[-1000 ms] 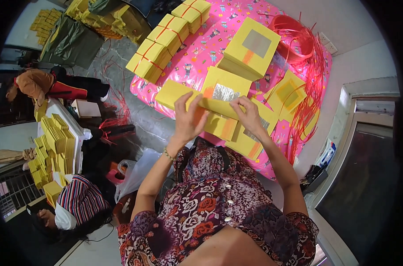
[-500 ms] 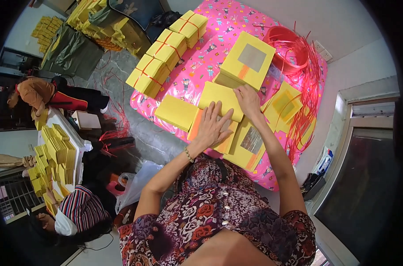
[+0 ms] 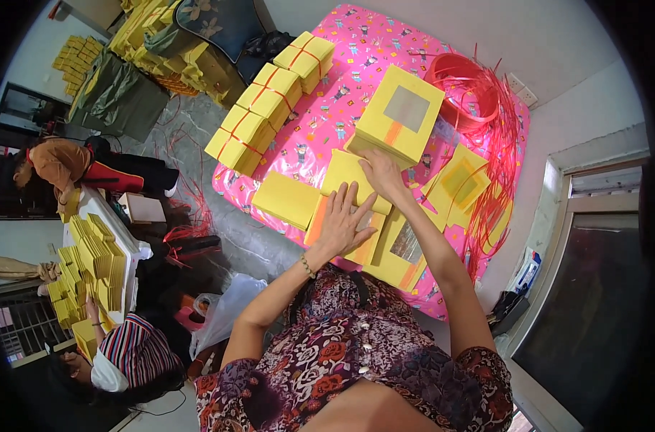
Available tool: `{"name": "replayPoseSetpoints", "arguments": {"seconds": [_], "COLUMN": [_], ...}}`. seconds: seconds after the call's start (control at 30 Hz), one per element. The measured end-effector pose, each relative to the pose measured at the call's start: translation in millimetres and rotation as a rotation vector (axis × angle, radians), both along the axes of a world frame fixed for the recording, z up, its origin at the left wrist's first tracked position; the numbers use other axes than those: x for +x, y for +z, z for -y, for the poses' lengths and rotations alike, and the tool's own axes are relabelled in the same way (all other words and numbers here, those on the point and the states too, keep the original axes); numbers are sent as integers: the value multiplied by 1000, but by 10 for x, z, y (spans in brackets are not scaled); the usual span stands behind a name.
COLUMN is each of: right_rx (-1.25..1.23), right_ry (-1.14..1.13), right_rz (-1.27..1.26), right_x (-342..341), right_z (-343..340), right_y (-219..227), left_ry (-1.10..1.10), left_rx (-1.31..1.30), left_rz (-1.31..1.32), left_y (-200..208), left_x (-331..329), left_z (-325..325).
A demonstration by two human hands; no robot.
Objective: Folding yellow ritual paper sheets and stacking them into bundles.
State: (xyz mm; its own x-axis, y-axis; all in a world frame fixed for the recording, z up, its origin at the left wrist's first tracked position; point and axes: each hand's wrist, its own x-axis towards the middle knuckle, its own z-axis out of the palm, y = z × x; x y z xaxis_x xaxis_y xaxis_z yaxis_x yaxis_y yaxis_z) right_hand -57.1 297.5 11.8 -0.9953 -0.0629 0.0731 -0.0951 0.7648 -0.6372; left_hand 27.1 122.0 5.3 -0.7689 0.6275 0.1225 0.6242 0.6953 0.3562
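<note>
On the pink mattress, at twelve o'clock from me, my left hand presses wide and flat to steady the yellow folded box, while my right hand grips its far edge.

A coil of red ribbon lies at the far edge of the pink mattress; three ribbon-tied yellow bundles line its left side.

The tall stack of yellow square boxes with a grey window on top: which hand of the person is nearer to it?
Right. The right hand touches the lower edge of the tall stack of yellow square boxes. The left hand lies flat on a flat yellow box further down, apart from the stack.
</note>
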Motion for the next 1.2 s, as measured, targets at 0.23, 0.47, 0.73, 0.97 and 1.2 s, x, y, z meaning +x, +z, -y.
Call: {"name": "replayPoseSetpoints", "arguments": {"seconds": [0.23, 0.47, 0.73, 0.97, 1.2], "right_rx": [-8, 0, 61, 80, 113], "right_ry": [18, -3, -11, -40, -43], "right_rz": [22, 32, -26, -174, -163], "right_x": [-6, -5, 35, 44, 57], "right_z": [22, 53, 84, 137, 164], "right_y": [-46, -55, -99, -189, -174], "left_ry": [-3, 10, -2, -14, -15], "left_rx": [-9, 16, 44, 61, 42], "left_rz": [-8, -6, 29, 80, 51], "left_y": [-11, -31, -46, 11, -1], "left_x": [-7, -11, -18, -31, -39], "left_z": [5, 17, 29, 50, 67]}}
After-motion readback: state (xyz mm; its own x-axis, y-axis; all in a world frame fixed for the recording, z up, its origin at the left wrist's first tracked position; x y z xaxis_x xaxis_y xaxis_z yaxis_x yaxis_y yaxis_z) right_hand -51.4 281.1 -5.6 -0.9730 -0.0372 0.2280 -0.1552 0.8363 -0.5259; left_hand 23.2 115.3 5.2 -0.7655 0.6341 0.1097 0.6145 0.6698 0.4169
